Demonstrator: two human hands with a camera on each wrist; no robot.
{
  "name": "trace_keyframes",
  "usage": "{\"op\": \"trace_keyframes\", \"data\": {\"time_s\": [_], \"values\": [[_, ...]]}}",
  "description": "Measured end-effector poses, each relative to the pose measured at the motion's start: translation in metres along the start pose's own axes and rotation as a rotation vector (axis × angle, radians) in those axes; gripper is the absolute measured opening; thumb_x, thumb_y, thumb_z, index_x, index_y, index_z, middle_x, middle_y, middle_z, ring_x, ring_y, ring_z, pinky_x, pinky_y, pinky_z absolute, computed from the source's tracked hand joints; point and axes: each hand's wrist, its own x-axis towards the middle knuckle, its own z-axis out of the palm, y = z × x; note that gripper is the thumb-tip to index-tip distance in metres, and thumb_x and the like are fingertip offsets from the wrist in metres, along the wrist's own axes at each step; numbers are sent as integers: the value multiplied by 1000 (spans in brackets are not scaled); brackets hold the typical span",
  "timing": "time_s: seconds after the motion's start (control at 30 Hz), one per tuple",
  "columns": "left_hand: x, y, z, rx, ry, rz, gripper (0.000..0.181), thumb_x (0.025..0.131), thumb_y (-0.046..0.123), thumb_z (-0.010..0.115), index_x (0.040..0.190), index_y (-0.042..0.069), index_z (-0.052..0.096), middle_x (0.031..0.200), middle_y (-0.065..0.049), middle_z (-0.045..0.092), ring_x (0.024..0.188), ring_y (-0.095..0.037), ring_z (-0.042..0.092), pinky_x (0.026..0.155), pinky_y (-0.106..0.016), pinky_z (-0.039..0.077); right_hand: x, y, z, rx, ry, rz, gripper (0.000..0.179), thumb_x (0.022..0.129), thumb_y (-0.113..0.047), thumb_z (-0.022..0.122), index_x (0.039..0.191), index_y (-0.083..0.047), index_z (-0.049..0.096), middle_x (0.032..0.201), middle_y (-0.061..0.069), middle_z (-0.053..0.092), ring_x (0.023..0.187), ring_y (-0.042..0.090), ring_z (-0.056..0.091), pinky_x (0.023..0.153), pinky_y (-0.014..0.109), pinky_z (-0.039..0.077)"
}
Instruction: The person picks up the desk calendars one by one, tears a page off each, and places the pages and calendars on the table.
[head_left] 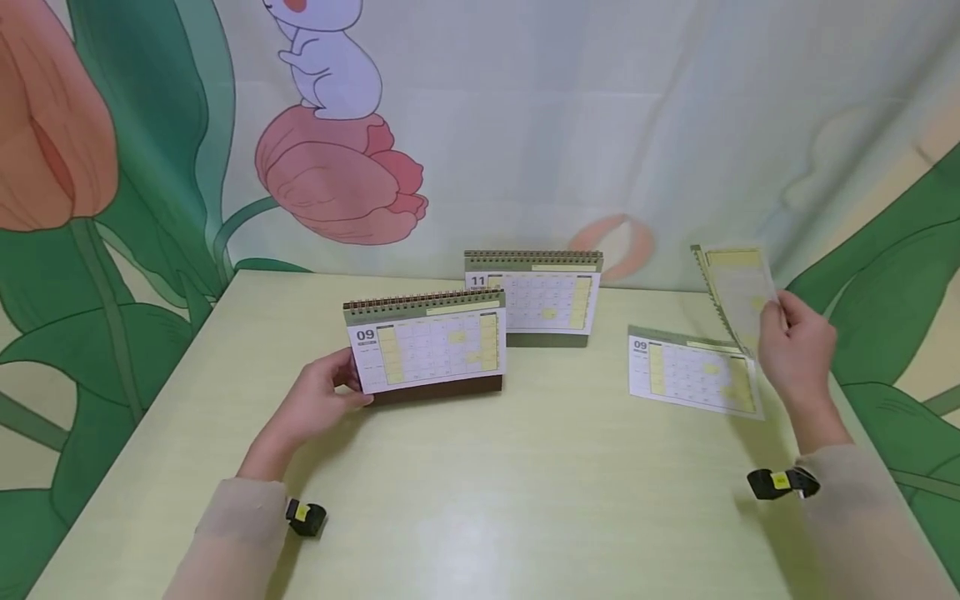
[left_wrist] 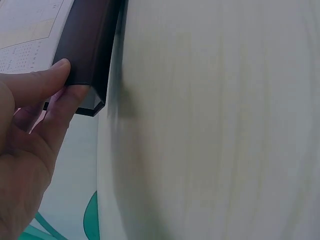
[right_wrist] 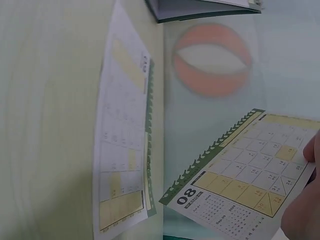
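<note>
At the left, my left hand (head_left: 322, 392) grips the lower left corner of a spiral-bound desk calendar (head_left: 427, 346) showing page 09. In the left wrist view its thumb lies on the calendar's dark brown stand (left_wrist: 87, 45), with fingers underneath. My right hand (head_left: 798, 346) pinches a torn-off calendar page (head_left: 738, 287) by one side, over the table's right part. The right wrist view shows 08 on this page (right_wrist: 245, 170) and a ragged punched edge. Below it lies another loose page (head_left: 690, 371), marked 09, with a green strip along its top.
A second desk calendar (head_left: 536, 292), showing 11, stands behind the first on a green base. The pale table (head_left: 480, 492) ends at a curtain (head_left: 517, 125) printed with flowers and a white animal. Each wrist wears a small black camera.
</note>
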Motion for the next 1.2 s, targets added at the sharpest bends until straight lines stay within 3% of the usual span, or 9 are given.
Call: {"op": "trace_keyframes", "data": {"time_s": [0.07, 0.2, 0.3, 0.4, 0.53, 0.6, 0.7, 0.83, 1.2], "values": [[-1, -3, -4, 10, 9, -10, 47, 85, -12, 74, 128, -1, 60, 97, -11, 65, 89, -26, 60, 80, -32, 52, -3, 3, 2, -27, -4, -138, 39, 106, -17, 44, 128, 2, 70, 71, 18, 67, 38, 1, 26, 39, 22, 25], [-6, -7, -12, 26, 28, -26, 45, 86, -10, 75, 127, -1, 60, 98, -12, 66, 89, -26, 61, 80, -30, 51, -10, 7, 8, -115, -52, -375, 33, 104, -6, 47, 123, 3, 72, 49, 8, 46, 36, 2, 17, 37, 27, 21], [-10, -12, -18, 30, 39, -31, 47, 86, -9, 75, 130, -2, 58, 102, -13, 67, 90, -27, 62, 80, -28, 51, -16, 8, 10, -209, -158, -453, 32, 103, -4, 48, 125, 2, 70, 48, -4, 36, 41, 6, 21, 40, 30, 25], [-16, -16, -25, 31, 48, -40, 51, 87, -8, 75, 134, -2, 56, 107, -15, 68, 92, -28, 62, 80, -25, 51, -21, 12, 12, -299, -284, -497, 33, 100, -1, 50, 127, 3, 68, 55, 1, 45, 47, 11, 29, 47, 32, 31], [-22, -21, -34, 24, 67, -57, 52, 87, -8, 74, 135, -3, 55, 110, -17, 68, 93, -29, 62, 79, -21, 50, -27, 16, 15, -370, -439, -518, 32, 97, 0, 54, 125, 4, 68, 90, 21, 72, 59, 19, 45, 56, 39, 41], [-24, -24, -38, 20, 77, -60, 52, 87, -9, 74, 135, -4, 54, 110, -18, 67, 93, -29, 62, 78, -20, 50, -29, 18, 15, -378, -530, -505, 31, 96, -1, 57, 125, 5, 69, 112, 25, 71, 68, 24, 54, 62, 43, 47], [-22, -27, -41, 17, 85, -66, 52, 87, -10, 73, 136, -6, 53, 109, -20, 67, 93, -30, 61, 77, -19, 50, -32, 21, 16, -378, -696, -464, 33, 96, -3, 61, 127, 5, 67, 119, 25, 69, 91, 35, 67, 80, 53, 54], [-15, -29, -44, 18, 86, -74, 48, 88, -10, 72, 133, -7, 54, 107, -20, 66, 93, -30, 60, 77, -19, 49, -37, 27, 20, -362, -864, -433, 37, 94, -5, 68, 129, 5, 65, 128, 25, 65, 121, 47, 59, 101, 62, 45], [11, -34, -50, 69, 94, -135, 48, 92, -8, 70, 135, -6, 51, 110, -21, 62, 96, -32, 56, 75, -18, 48, -43, 29, 23, -381, -914, -442, 37, 91, -13, 75, 125, 1, 69, 139, 31, 56, 130, 51, 49, 107, 65, 37]]}}
